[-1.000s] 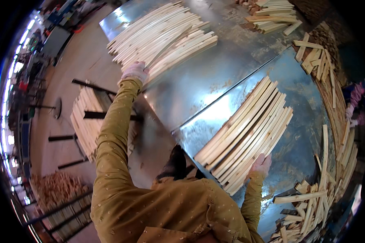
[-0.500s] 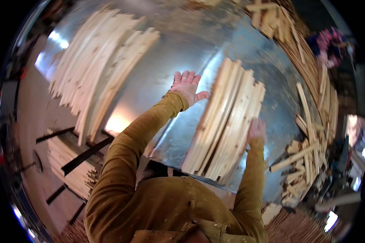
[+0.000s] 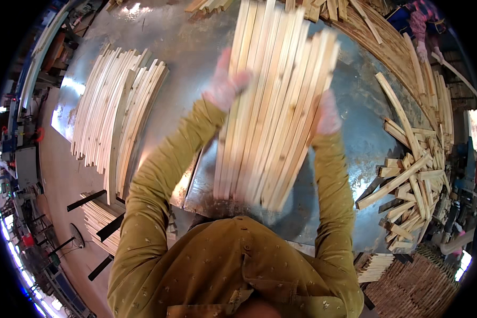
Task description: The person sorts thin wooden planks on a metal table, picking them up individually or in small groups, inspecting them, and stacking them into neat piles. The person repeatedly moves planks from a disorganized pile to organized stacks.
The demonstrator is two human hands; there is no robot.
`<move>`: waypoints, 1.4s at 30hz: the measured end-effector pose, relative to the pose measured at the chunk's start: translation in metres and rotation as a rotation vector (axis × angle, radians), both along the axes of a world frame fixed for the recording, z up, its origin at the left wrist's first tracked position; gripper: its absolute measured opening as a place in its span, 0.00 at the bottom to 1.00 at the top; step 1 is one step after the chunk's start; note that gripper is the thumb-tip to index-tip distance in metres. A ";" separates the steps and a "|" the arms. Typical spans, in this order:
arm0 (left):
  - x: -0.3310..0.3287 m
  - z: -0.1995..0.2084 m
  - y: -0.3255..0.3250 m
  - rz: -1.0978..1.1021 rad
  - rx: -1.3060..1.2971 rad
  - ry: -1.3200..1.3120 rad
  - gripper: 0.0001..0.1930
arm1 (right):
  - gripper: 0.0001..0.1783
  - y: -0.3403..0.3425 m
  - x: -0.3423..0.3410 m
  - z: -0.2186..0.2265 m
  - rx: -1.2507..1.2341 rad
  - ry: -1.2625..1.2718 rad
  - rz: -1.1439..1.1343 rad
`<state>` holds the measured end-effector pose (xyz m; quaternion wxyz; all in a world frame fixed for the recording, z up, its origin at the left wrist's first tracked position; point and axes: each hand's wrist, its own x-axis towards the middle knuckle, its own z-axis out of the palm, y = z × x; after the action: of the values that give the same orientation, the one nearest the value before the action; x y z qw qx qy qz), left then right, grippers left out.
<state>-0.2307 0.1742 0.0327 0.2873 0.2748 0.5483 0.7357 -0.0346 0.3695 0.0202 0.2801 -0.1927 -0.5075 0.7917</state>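
Note:
A wide bundle of pale wooden strips (image 3: 273, 111) is clasped between my two hands over the metal table (image 3: 196, 37). My left hand (image 3: 225, 85) presses against its left side, thumb lying over the top of the strips. On the opposite side my right hand (image 3: 328, 114) grips the right edge, with most of its fingers hidden. The bundle is motion-blurred and looks raised off the metal, its far ends reaching past my hands. A second row of strips (image 3: 103, 106) lies on the table to the left.
Jumbled wood offcuts (image 3: 408, 196) lie along the table's right side. At the far right a co-worker (image 3: 424, 21) in a pink sleeve handles wood. Stacked strips (image 3: 98, 222) rest beside black metal bars (image 3: 111, 227) at lower left.
My left hand, spread over the bare metal before, has moved to the bundle's left side. Between both hands the strips have come up from the table and shifted away from me.

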 end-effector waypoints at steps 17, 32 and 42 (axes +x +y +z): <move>0.058 -0.089 -0.117 0.232 -0.226 -0.357 0.43 | 0.72 -0.081 0.030 -0.102 -0.308 -0.353 0.256; -0.018 -0.019 -0.301 0.485 -1.759 0.871 0.32 | 0.69 -0.276 -0.026 -0.074 0.236 -0.864 0.626; -0.109 -0.050 -0.436 0.338 -1.577 0.224 0.33 | 0.74 -0.387 -0.086 -0.131 -0.031 -0.699 0.468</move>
<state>-0.3399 -0.2623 -0.0168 0.2250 -0.0229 0.9647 0.1350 -0.1208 -0.0173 -0.1111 -0.0994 -0.3334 -0.5902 0.7285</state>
